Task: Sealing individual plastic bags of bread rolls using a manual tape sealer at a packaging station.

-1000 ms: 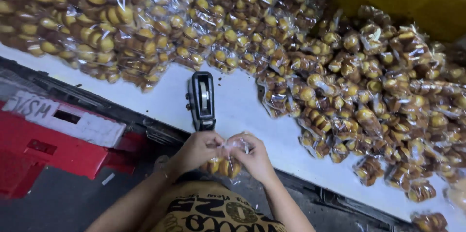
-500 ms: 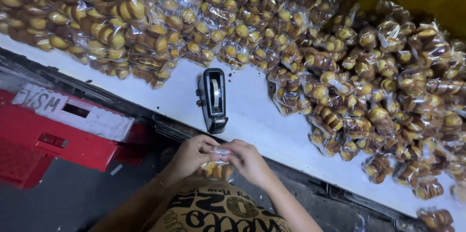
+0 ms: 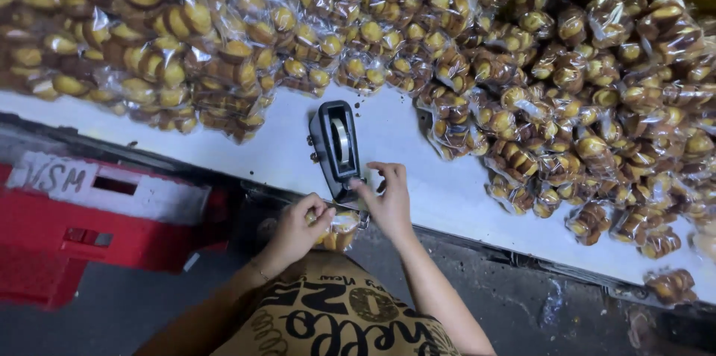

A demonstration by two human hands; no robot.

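Observation:
My left hand (image 3: pixel 300 228) grips a clear bag of small yellow-brown cakes (image 3: pixel 341 226) by its gathered top, just below the table edge. A black tape dispenser (image 3: pixel 337 146) with a roll of clear tape stands on the white table (image 3: pixel 403 151) right above my hands. My right hand (image 3: pixel 388 198) rests at the dispenser's near end, with its thumb and fingertips at the cutter where the tape comes off. Whether a strip of tape is between those fingers is too small to tell.
Heaps of sealed cake bags cover the table: a large pile (image 3: pixel 186 35) at the back left and another pile (image 3: pixel 582 102) at the right. A red plastic crate (image 3: pixel 89 214) stands on the grey floor at the left, beside the table.
Both hands were together on the bag's top before. Now my right hand has left the bag and reached up to the dispenser's cutter, while my left hand keeps the bag.

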